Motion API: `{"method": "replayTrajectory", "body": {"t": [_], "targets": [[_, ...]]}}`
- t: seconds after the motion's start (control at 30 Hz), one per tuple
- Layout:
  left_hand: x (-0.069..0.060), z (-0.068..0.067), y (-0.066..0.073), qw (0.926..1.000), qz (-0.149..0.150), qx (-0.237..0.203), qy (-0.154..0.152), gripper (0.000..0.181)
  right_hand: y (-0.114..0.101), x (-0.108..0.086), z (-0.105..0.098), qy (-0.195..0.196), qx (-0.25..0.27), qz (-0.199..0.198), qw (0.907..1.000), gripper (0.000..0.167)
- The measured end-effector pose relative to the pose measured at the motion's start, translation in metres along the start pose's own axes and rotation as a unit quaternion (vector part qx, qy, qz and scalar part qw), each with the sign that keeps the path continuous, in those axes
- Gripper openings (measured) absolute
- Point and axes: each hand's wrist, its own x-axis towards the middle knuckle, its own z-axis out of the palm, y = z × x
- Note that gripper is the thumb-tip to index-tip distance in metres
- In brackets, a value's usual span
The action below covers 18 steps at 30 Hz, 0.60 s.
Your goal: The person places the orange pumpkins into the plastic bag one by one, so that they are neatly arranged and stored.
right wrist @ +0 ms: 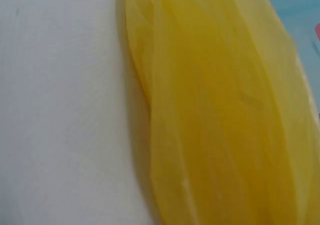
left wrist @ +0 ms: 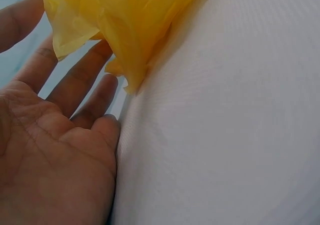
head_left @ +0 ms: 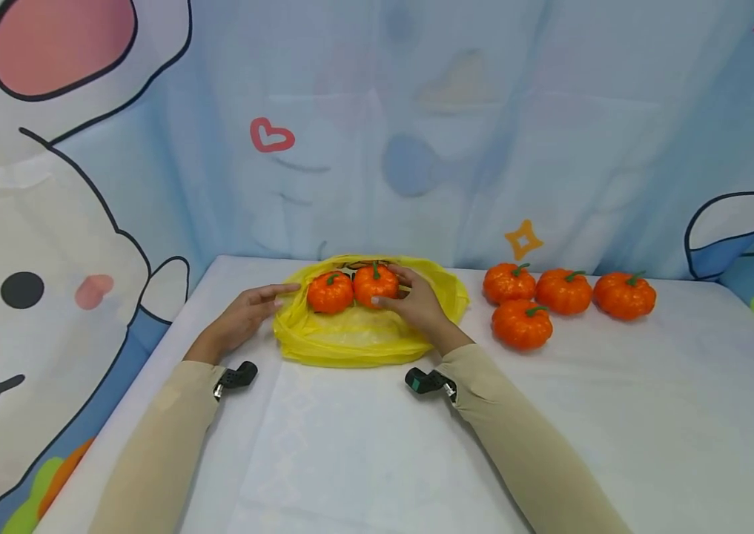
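Note:
A yellow plastic bag (head_left: 350,354) lies open on the table, with two small orange pumpkins in it, a left one (head_left: 331,293) and a right one (head_left: 375,285). The right hand (head_left: 420,302) reaches over the bag's right side and grips the right pumpkin with thumb and fingers. At the bag's left edge the left hand (head_left: 246,319) has its fingers extended, the tips at the plastic. In the left wrist view the left hand (left wrist: 55,150) is open beside the yellow bag (left wrist: 135,25). The yellow bag (right wrist: 215,110) hides the right hand in the right wrist view.
Several more orange pumpkins stand right of the bag: three in a back row (head_left: 508,284), (head_left: 563,291), (head_left: 624,296) and one in front (head_left: 522,325). The white table (head_left: 336,460) ends at a printed blue curtain (head_left: 363,185) behind and at the left.

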Motion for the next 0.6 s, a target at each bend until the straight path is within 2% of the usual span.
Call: {"method": "replayTrajectory", "body": {"t": [0.2,0.37,0.6], "targets": [[0.003,0.000,0.001,0.9996,-0.021,0.016,0.011,0.045,0.002,0.003,0.001,0.005,-0.002,-0.001,1.0000,0.071],[0.003,-0.001,0.003,0.9995,-0.024,0.018,0.012,0.046,0.001,0.003,0.002,0.005,-0.015,-0.004,0.9999,0.069],[0.002,0.000,0.002,0.9999,-0.016,0.001,0.004,0.048,-0.010,-0.003,-0.006,-0.002,-0.015,0.032,0.9994,0.055]]}}
